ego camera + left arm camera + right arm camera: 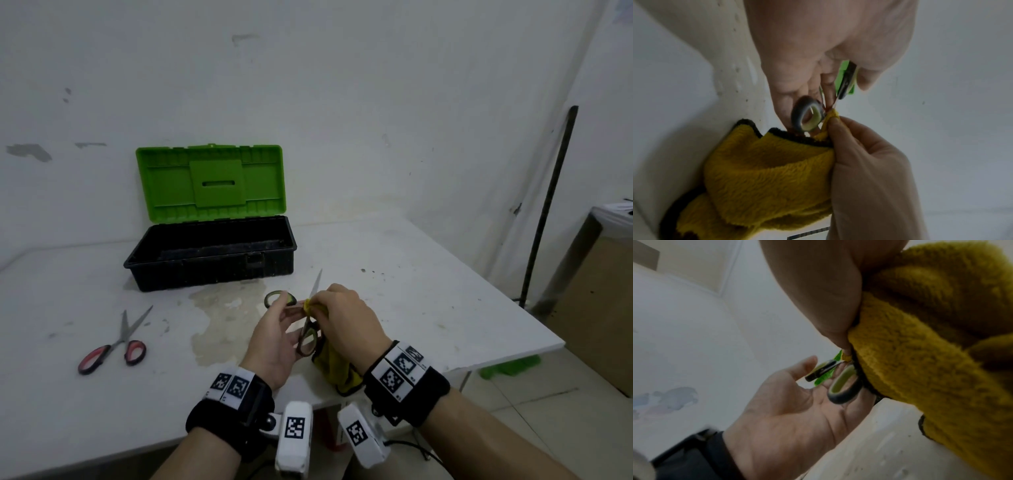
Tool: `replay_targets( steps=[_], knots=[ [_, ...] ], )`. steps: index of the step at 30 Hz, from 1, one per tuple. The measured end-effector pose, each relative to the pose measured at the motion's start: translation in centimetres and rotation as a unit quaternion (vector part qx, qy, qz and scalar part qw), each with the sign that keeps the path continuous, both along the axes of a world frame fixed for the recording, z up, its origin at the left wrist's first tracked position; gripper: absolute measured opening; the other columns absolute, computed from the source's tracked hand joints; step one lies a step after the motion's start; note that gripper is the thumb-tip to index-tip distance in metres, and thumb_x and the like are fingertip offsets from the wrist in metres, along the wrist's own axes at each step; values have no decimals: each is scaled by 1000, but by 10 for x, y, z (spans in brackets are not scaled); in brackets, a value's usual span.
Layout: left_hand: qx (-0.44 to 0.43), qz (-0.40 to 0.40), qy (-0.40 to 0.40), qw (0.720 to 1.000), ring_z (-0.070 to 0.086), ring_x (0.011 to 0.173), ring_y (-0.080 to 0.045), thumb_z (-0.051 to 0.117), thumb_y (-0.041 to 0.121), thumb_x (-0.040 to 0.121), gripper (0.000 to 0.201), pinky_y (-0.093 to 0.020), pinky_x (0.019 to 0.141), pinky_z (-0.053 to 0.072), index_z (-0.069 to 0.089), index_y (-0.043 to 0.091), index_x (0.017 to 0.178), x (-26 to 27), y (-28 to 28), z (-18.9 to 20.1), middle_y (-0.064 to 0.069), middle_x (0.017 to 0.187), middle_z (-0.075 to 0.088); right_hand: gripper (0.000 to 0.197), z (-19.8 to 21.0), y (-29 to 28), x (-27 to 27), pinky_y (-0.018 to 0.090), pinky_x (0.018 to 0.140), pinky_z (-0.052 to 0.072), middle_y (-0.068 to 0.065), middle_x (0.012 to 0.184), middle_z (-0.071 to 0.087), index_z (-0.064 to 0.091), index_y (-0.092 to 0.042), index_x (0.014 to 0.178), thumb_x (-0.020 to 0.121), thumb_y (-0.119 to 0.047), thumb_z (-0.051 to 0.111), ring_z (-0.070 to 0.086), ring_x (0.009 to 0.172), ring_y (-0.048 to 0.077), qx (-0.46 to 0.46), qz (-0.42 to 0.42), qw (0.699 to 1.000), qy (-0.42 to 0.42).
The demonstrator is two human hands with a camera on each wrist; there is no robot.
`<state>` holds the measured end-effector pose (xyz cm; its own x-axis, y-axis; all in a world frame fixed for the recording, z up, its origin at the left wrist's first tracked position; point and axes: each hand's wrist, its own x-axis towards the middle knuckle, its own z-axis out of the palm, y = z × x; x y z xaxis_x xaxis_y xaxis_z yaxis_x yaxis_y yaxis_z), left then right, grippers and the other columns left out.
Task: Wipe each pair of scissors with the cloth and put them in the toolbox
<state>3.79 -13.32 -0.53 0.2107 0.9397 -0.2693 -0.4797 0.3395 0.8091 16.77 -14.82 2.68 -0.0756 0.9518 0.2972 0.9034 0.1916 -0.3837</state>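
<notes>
Meanwhile, left hand point(274, 346) grips green-handled scissors point(308, 337); right hand point(346, 318) pinches yellow cloth point(766, 178) around them.

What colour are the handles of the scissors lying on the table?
Red with black edging, on the scissors lying left of the hands; clearest in the head view.
</notes>
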Motion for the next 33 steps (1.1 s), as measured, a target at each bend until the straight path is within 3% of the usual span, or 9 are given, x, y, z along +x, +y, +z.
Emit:
replay_targets(
  steps=[2, 6, 9, 13, 17, 20, 25, 30, 33],
  knots=[
    [-17, 7, -4, 1000, 69, 91, -33, 46, 46, 102, 44, -43, 67, 57, 65, 7, 109, -2, 2, 1, -13, 114, 71, 23, 1, 0, 2, 37, 71, 52, 0, 98, 55, 68, -21, 104, 101, -29, 46, 58, 89, 22, 2, -1, 1000, -4],
    [-13, -12, -16, 1000, 67, 103, -34, 38, 43, 106, 48, -48, 80, 55, 62, 4, 119, -2, 2, 0, -15, 122, 69, 25, 3, -7, -4, 34, 68, 49, -1, 99, 54, 68, -22, 108, 101, -29, 45, 58, 88, 20, 17, 25, 1000, -2],
    [-8, -28, -14, 999, 65, 95, -29, 35, 46, 106, 56, -42, 68, 55, 61, 1, 125, 1, 0, 0, -15, 120, 68, 25, 2, -9, -9, 32, 64, 46, 0, 102, 54, 68, -23, 110, 101, -27, 44, 60, 87, 22, 10, 34, 999, -27],
    [-1, -20, -13, 1000, 67, 99, -30, 36, 42, 107, 52, -45, 76, 57, 60, -2, 124, 2, 1, -2, -18, 123, 68, 27, 2, -8, -8, 29, 63, 42, 0, 98, 53, 69, -20, 108, 101, -25, 44, 60, 87, 21, 8, 6, 999, -40],
    [2, -23, -18, 1000, 67, 89, -27, 36, 43, 106, 54, -40, 66, 56, 60, -1, 126, 4, -1, -3, -15, 115, 71, 26, 6, -13, -9, 30, 64, 43, 0, 101, 54, 68, -18, 110, 99, -26, 45, 59, 87, 21, 19, 26, 999, -31],
    [7, -36, -15, 999, 67, 91, -26, 35, 46, 106, 57, -38, 64, 56, 61, 1, 127, 4, -1, -4, -20, 121, 66, 25, 6, -15, -13, 30, 66, 43, -1, 104, 53, 67, -21, 110, 99, -27, 46, 58, 88, 20, 13, 65, 997, -32],
    [16, -33, -31, 999, 66, 85, -25, 33, 46, 106, 57, -38, 64, 54, 61, 1, 124, 1, -1, -4, -12, 116, 69, 24, 2, -8, -10, 22, 51, 29, -3, 91, 47, 68, -19, 105, 98, -24, 46, 55, 79, 20, 11, 13, 999, -44],
    [15, -38, -9, 999, 68, 104, -30, 32, 50, 105, 61, -41, 78, 55, 61, 2, 128, 2, -1, -4, -18, 121, 69, 24, 1, -13, -16, 32, 66, 48, 1, 100, 53, 68, -20, 108, 98, -25, 47, 58, 84, 20, 25, 85, 996, -30],
    [23, -32, -12, 999, 68, 89, -26, 32, 49, 105, 60, -37, 65, 55, 62, 1, 125, 1, 0, -2, -13, 112, 71, 23, -2, -11, -12, 32, 66, 48, 0, 96, 52, 68, -19, 105, 99, -26, 47, 57, 82, 19, 33, 48, 998, -21]
  ],
)
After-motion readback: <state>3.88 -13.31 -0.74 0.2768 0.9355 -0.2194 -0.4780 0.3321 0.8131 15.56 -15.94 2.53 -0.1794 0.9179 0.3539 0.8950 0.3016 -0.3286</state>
